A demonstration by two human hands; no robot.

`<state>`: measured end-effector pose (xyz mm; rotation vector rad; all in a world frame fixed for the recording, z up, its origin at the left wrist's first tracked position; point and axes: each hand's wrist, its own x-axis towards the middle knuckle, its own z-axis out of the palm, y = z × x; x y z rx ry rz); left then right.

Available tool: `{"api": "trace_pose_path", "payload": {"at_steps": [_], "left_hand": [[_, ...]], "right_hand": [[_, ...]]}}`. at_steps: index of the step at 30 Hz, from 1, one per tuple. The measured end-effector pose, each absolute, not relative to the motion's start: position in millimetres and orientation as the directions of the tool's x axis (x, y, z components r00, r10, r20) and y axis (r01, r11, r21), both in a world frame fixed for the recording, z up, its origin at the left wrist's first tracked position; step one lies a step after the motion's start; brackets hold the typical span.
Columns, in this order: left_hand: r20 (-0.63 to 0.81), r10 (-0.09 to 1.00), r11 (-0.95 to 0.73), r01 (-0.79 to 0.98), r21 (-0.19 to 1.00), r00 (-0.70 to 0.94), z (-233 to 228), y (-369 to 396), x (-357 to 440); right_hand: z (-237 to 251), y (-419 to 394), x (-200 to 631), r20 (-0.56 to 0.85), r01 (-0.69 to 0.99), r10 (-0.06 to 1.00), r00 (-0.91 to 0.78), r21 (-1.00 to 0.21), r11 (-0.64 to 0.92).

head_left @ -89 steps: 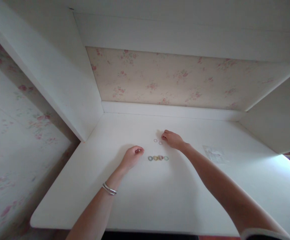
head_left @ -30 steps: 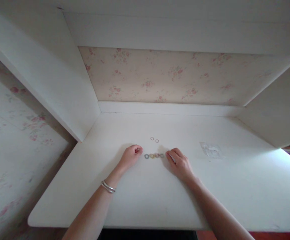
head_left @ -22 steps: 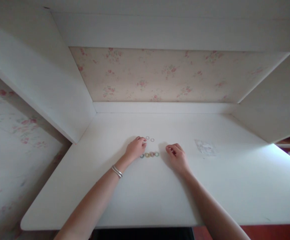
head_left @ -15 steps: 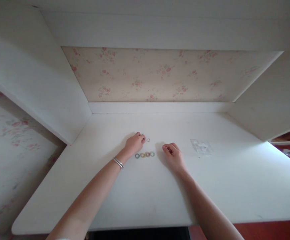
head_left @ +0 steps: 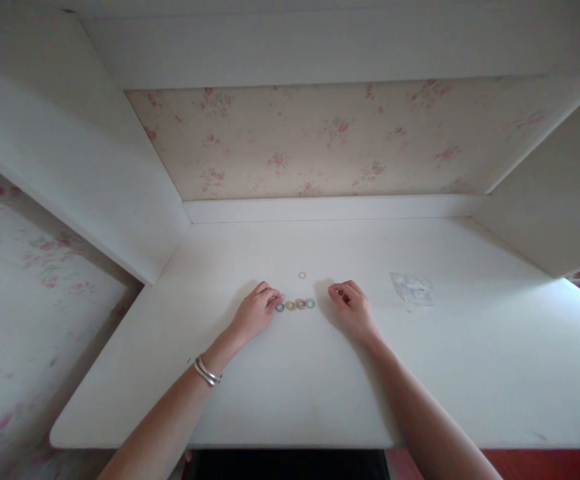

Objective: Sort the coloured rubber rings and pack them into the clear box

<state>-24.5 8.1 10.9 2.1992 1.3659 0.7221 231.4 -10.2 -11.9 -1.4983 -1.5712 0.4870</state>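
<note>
A row of small ring-shaped pieces lies flat on the white desk: a grey-green ring (head_left: 280, 307), a yellowish ring (head_left: 291, 306), a reddish-brown ring (head_left: 301, 304) and a pale green ring (head_left: 311, 303). Behind the row is a thin reddish ring (head_left: 303, 275), lying apart. My left hand (head_left: 256, 312) is closed in a pinch at the row's left end, just above the grey-green ring. The pale edge of a small ring shows at its fingertips, partly hidden. To the right of the row, my right hand (head_left: 354, 312) rests with curled fingers; whatever they may hold is hidden.
A clear plastic bag (head_left: 414, 290) lies flat on the desk (head_left: 290, 387), right of my right hand. White side panels and a low back ledge (head_left: 330, 209) enclose the desk. A tiny dark speck lies near my left wrist.
My left hand has moved back toward me and left, from beside the thin ring to the row's left end. My right hand stays in place, and the view has shifted slightly.
</note>
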Motion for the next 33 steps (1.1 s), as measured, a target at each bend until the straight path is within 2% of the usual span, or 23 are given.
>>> {"api": "trace_pose_path", "payload": {"at_steps": [11,16,22,24,27,33], "left_hand": [[0.152,0.902,-0.419,0.731,0.539,0.405,10,-15,-28],[0.144,0.908,-0.402,0.725,0.559,0.392,10,-16,-29],[0.145,0.917,-0.371,0.662,0.652,0.371,10,-14,-35],[0.15,0.924,-0.348,0.613,0.709,0.351,8,-11,-40],[0.15,0.94,-0.305,0.557,0.773,0.306,4,-3,-46],[0.093,0.972,-0.197,0.533,0.823,0.216,3,6,-48]], "right_hand": [[-10,-12,225,0.323,0.667,0.944,0.065,-0.717,0.2],[0,8,214,0.287,0.806,0.946,-0.151,-0.518,0.286],[18,43,206,0.115,0.874,0.918,-0.379,-0.281,0.396],[19,50,205,0.088,0.868,0.909,-0.408,-0.27,0.416],[16,56,204,0.078,0.854,0.908,-0.411,-0.317,0.414],[15,53,198,0.072,0.86,0.921,-0.383,-0.337,0.384]]}}
